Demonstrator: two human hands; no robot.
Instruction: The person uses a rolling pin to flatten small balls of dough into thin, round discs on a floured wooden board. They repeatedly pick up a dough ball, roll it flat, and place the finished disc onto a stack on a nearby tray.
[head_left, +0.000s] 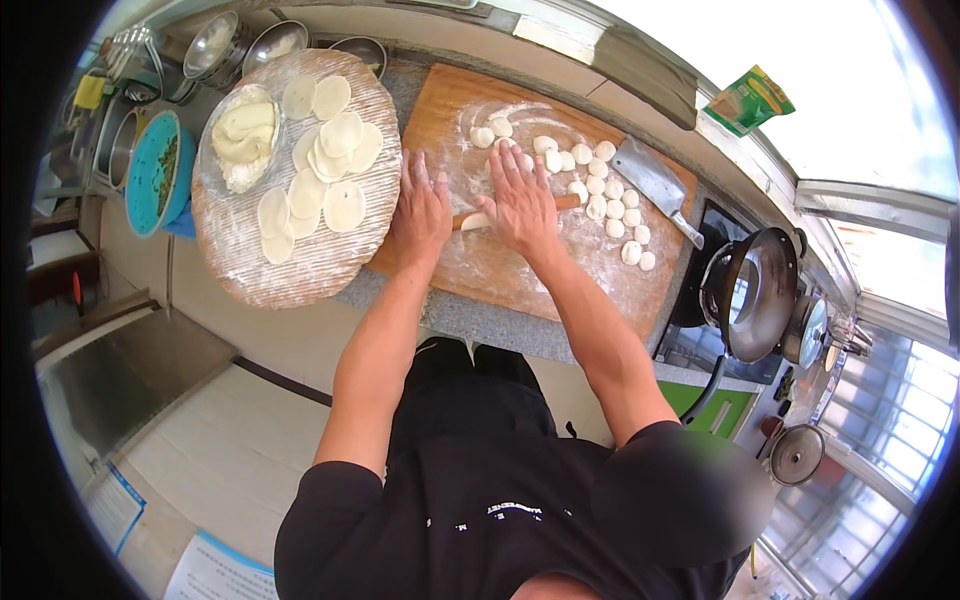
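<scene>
My right hand (520,205) lies with fingers stretched out over a wooden rolling pin (570,201) on a floured cutting board (620,285). My left hand (424,212) lies flat, fingers extended, at the board's left edge by the pin's other end; whether its palm rests on the pin is hidden. Between the hands, a pale piece of dough (474,222) shows at the pin. Several small dough pieces (596,186) are scattered right of and beyond my right hand. Left of my left hand, thin round wrappers (345,206) lie partly overlapping on a floured round board (235,270).
A clear bowl (208,165) with dough and flour stands on the round board. A cleaver (650,178) lies at the cutting board's right edge. Farther right is a black wok (765,300). At left stands a turquoise basin (146,190) with chopped greens; metal bowls (276,45) stand behind.
</scene>
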